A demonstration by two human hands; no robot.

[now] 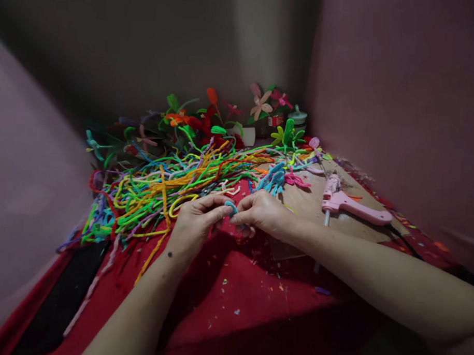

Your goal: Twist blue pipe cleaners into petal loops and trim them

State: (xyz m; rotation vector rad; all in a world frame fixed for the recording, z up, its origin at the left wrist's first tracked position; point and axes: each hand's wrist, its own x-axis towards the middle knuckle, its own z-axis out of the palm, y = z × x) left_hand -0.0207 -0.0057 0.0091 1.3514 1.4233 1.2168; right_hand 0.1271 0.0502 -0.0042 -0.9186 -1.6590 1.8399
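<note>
My left hand and my right hand meet over the red cloth, fingers pinched together. Between the fingertips sits a small bent piece of light blue pipe cleaner, held by both hands. Just behind the hands spreads a big tangled heap of coloured pipe cleaners. A small bunch of blue pipe-cleaner shapes and a pink one lie just beyond my right hand.
A pink glue gun lies on a brown board to the right, its cord trailing off. Finished pipe-cleaner flowers stand at the back corner against the walls. A black flat object lies at the left. Small scraps dot the cloth.
</note>
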